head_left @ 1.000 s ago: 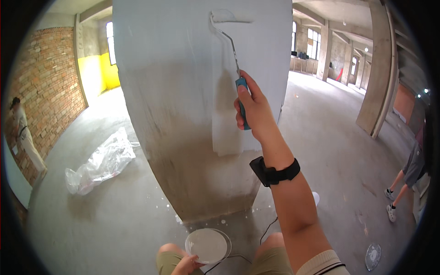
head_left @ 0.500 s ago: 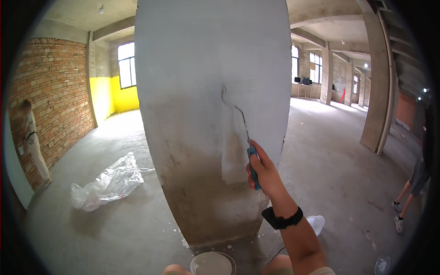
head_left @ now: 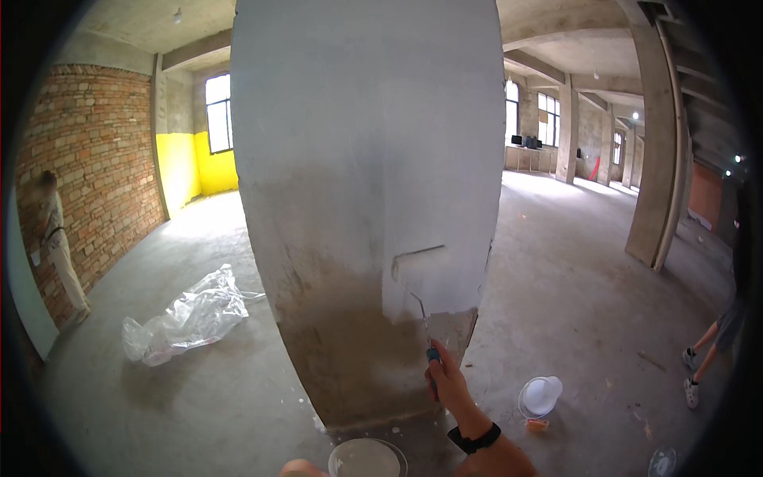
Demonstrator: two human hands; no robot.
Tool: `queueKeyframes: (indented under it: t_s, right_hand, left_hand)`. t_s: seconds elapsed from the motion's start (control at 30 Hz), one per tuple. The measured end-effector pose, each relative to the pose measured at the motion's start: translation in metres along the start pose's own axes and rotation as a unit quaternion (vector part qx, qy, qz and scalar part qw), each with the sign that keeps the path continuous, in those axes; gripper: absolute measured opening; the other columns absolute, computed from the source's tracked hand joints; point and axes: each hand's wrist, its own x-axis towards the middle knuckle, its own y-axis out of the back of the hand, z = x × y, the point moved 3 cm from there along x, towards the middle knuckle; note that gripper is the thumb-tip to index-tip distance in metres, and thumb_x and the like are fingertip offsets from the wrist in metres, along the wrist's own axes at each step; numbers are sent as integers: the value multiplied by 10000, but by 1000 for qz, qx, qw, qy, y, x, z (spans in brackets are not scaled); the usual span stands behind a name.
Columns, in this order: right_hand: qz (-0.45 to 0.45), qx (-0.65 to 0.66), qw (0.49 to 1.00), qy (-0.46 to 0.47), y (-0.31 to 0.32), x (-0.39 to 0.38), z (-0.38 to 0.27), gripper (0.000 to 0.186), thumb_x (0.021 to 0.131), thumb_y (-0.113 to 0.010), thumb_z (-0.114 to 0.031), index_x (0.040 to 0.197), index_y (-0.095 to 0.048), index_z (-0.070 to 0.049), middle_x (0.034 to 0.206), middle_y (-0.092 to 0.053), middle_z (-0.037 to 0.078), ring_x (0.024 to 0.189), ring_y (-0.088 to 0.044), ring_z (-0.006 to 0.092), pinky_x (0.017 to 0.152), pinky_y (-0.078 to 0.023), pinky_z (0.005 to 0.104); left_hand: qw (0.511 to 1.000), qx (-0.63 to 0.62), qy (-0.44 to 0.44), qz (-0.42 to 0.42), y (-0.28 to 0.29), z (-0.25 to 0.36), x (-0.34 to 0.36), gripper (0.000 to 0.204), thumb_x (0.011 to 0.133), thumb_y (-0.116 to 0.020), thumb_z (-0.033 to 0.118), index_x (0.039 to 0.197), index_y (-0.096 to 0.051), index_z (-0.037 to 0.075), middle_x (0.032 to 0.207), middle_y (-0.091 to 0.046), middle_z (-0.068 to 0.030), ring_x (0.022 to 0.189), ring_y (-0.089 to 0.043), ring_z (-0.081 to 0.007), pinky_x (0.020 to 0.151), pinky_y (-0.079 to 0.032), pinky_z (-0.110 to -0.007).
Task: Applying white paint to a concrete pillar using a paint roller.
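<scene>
At lower left, the crumpled clear plastic sheet (head_left: 191, 318) looks light and slippery. The round pale bucket (head_left: 367, 440), cut by the lower edge, is probably heavy if full, best lifted by its rim. The left hand is out of view; whether it holds anything cannot be told. On the lower right of the pillar's (head_left: 342, 143) face, the paint roller (head_left: 423, 308) appears to rest on the pale coat. It should be light, its metal rod stiff, its wet sleeve soft and slick. The right hand (head_left: 447, 380) is curled around the blue handle (head_left: 433, 355), the sensible place to grip.
</scene>
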Motion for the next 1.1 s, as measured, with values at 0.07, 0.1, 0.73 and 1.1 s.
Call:
queueKeyframes:
  t_s: [0.07,0.1,0.73,1.1]
  right_hand:
    - [10,1,1000,-13,-1,-9,18,445,966,-404,-195,1397,-308,-141,672,-487,21,422,-445,88,382,-365,236]
    - [14,-24,1000,-10,0,-13,28,446,963,-403,-185,1397,-309,-141,677,-488,19,416,-443,88,378,-360,238]
    - [79,11,996,-49,8,-81,45,278,926,-483,-138,1178,-438,-30,619,-479,4,418,-413,75,368,-325,221]
    - [74,-96,987,-102,35,-122,70,304,873,-576,-123,1159,-518,-40,639,-480,-23,501,-438,57,457,-365,221]
  left_hand:
    - [1000,6,22,7,4,-2,6,328,877,-550,179,1154,-495,12,1059,-592,-130,931,-594,-262,805,-526,-395]
    - [1000,7,25,7,5,-2,8,328,877,-550,179,1154,-495,12,1059,-592,-130,931,-594,-262,805,-526,-395]
    - [995,-12,102,6,24,-9,30,454,899,-431,90,1328,-325,-13,1273,-484,-151,1161,-490,-334,960,-431,-510]
    - [994,78,8,79,-58,59,82,406,821,-485,68,1194,-428,-80,1135,-558,-174,952,-612,-306,827,-538,-396]
